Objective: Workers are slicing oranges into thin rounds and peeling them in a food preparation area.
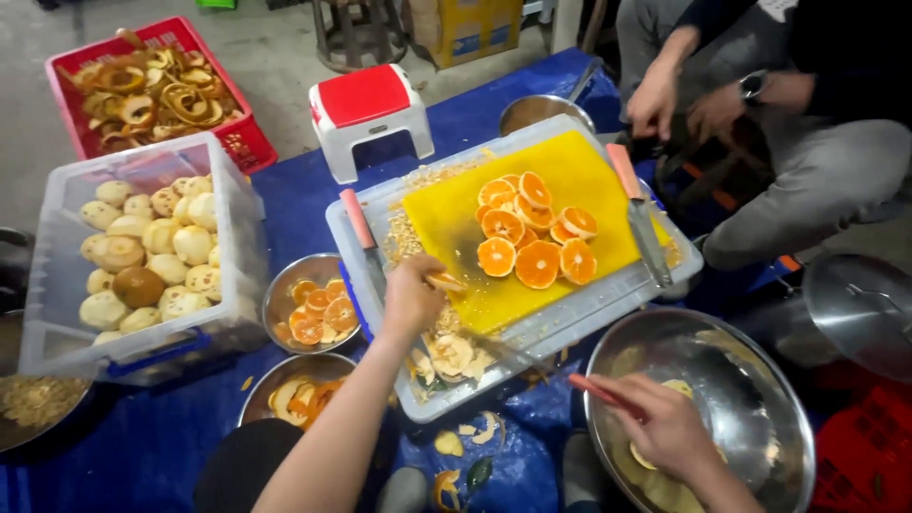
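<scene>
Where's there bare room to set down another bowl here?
Bare blue tarp lies below the clear bin of peeled fruit, and more between the white stool and that bin. Around the yellow cutting board and small steel bowls it is crowded.

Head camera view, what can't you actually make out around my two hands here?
- Left hand: what its fingers pinch at the yellow cutting board is blurred and too small.
- Right hand: the pink-handled tool runs under the palm, so its working end is hidden.
- Large steel bowl: the bottom edge cuts it off, and the hand covers some pale pieces inside.
- Person sitting opposite: cut off by the top edge.
</scene>
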